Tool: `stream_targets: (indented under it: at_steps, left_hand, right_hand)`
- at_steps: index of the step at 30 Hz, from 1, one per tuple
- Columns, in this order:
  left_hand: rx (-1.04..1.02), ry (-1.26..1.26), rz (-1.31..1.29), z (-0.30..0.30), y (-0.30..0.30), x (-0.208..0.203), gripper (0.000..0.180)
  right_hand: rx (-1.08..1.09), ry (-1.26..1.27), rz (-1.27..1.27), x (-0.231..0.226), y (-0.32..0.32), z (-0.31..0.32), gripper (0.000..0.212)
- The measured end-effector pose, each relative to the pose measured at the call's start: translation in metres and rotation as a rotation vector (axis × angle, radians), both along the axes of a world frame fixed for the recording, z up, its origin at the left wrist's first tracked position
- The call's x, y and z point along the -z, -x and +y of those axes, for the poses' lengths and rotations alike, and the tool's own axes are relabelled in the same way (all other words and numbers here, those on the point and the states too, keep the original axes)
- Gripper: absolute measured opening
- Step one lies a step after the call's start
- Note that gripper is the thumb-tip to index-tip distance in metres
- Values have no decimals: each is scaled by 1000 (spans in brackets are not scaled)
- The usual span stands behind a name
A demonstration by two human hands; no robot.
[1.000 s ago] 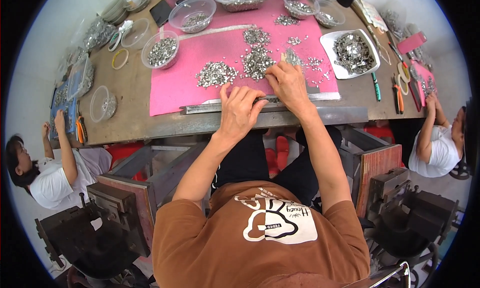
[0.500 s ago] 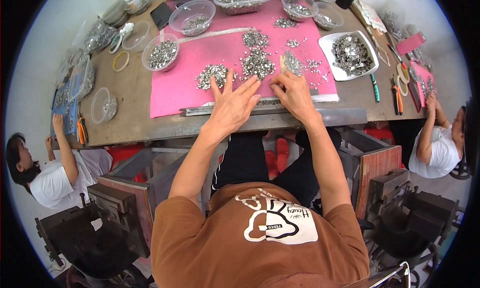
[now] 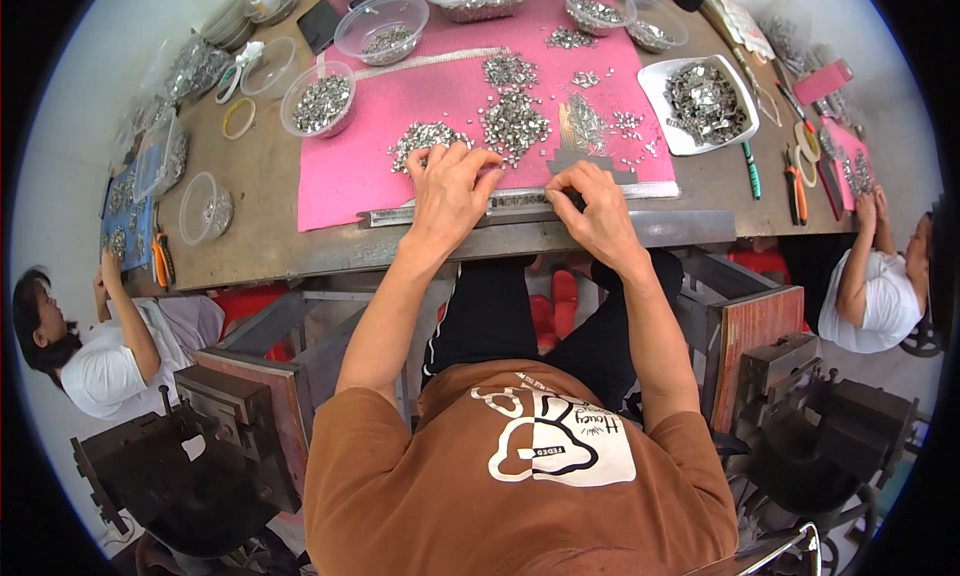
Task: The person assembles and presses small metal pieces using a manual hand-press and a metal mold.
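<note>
My left hand (image 3: 450, 191) is at the near edge of the left pile of small silvery metal pieces (image 3: 425, 136), its fingers curled; what they hold, if anything, is hidden. My right hand (image 3: 597, 208) is closed, thumb toward forefinger, over the right part of a long narrow metal bar (image 3: 400, 216); its fingertips hide anything between them. Small pieces line up along the bar between my hands. A stepped dark grey plate (image 3: 566, 162) lies just beyond my right hand. Further piles of metal pieces (image 3: 514, 126) lie on the pink mat (image 3: 335, 191).
Clear tubs (image 3: 318, 98) of metal pieces stand along the mat's left and far sides. A white square dish (image 3: 704, 106) of dark metal pieces is at right, near a green pen (image 3: 751, 171) and orange-handled pliers (image 3: 796, 198). Co-workers sit at both sides.
My left hand has drawn its spread fingers into a curl near the left pile. My right hand has moved slightly back toward me, uncovering the stepped grey plate.
</note>
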State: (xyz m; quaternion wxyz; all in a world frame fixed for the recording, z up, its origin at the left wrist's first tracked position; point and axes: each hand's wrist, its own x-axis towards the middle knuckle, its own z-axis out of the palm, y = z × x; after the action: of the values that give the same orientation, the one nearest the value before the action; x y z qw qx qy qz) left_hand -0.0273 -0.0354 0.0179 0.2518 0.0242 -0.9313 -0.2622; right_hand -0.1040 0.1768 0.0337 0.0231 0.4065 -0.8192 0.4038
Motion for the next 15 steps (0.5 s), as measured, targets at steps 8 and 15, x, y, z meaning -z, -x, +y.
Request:
stream_targets:
  at_steps: [8,15]
  left_hand:
    - [12,36,-36,-1,4,3,9]
    - [39,44,-49,2,6,3,9]
  right_hand:
    - [-30,23,68,7,2,-1,7]
    - [183,-5,165,26,37,-26,8]
